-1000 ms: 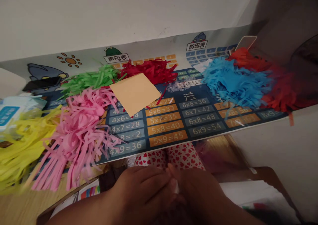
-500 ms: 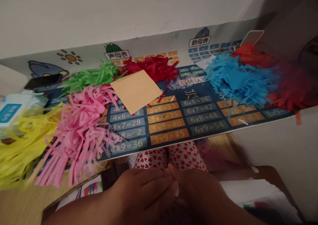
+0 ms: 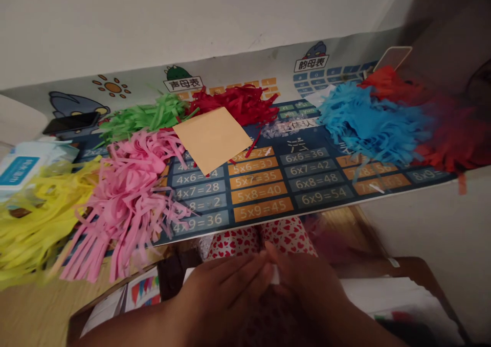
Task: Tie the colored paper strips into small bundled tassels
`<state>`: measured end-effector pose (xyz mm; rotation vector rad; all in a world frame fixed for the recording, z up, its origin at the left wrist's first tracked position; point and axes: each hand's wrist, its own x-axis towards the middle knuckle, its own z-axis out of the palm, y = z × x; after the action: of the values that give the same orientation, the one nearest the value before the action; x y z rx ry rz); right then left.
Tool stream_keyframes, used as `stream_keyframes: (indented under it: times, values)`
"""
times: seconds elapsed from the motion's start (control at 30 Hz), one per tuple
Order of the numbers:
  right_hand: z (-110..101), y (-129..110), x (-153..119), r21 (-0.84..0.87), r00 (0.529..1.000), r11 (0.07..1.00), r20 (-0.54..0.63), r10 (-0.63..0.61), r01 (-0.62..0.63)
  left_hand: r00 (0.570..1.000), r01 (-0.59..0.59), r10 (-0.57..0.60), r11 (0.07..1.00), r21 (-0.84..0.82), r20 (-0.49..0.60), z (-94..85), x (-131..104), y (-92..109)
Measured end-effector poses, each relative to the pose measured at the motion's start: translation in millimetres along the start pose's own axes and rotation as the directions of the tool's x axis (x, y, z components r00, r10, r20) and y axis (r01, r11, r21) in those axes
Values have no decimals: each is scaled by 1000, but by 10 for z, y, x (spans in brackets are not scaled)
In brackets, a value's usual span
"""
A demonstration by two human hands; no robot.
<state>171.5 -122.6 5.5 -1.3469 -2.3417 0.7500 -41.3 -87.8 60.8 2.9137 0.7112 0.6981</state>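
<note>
Worktop (image 3: 264,196) across mid-frame, pink fringe (image 3: 126,199) overhanging at left; one bump could drag it off. Bottom centre, my left hand (image 3: 224,285) has fingers pressed together; my right hand (image 3: 309,280), can't tell. White scrap (image 3: 275,275) between them drops if they part.

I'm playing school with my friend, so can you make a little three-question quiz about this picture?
1. True or false: the left hand and the right hand are resting on the printed mat.
2. Which fringe colour is farthest left in the picture? A: pink. B: yellow. C: green.
3. Fill in the sum as the mat prints it: 5x9=__.

Key:
1. False; the hands are close together, short of the mat's near edge.
2. B, the yellow fringe.
3. 45.
</note>
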Motion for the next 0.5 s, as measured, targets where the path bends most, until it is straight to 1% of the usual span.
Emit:
stream_keyframes:
  times: [0.03,0.07,0.1,0.17,0.2,0.23,0.27,0.33,0.37,0.4,0.43,0.5]
  values:
    - [-34,16,2,34,999,999,-44,-8,9,999,26,-25,1000,18,-23,11,-38,-13]
    - [-66,41,0,61,993,997,-116,-29,37,997,60,-58,998,35,-51,24,-79,-31]
    - [-91,72,-2,75,978,995,-205,-46,63,991,104,-99,993,47,-86,40,-118,-52]
    - [-111,134,9,74,929,994,-366,-53,86,971,178,-170,983,36,-166,83,-179,-93]
    - [-104,155,28,69,912,993,-406,-56,92,962,195,-188,981,16,-201,109,-195,-109]
    - [-87,167,57,66,910,993,-409,-66,102,955,194,-191,981,-8,-227,137,-199,-120]
    - [-63,169,92,65,921,989,-377,-96,130,951,182,-182,983,-26,-248,164,-193,-125]
    - [-10,168,166,88,946,971,-259,-195,224,955,146,-146,989,-21,-256,210,-172,-129]
    - [12,175,192,106,950,961,-213,-228,255,957,140,-136,990,-3,-254,228,-168,-134]
    - [28,192,207,120,951,957,-197,-237,263,957,138,-130,990,15,-259,243,-173,-145]
    - [38,222,209,126,950,958,-215,-227,257,956,139,-127,990,29,-266,256,-190,-165]
    - [38,302,186,129,936,968,-311,-165,213,948,147,-136,989,19,-289,282,-250,-231]
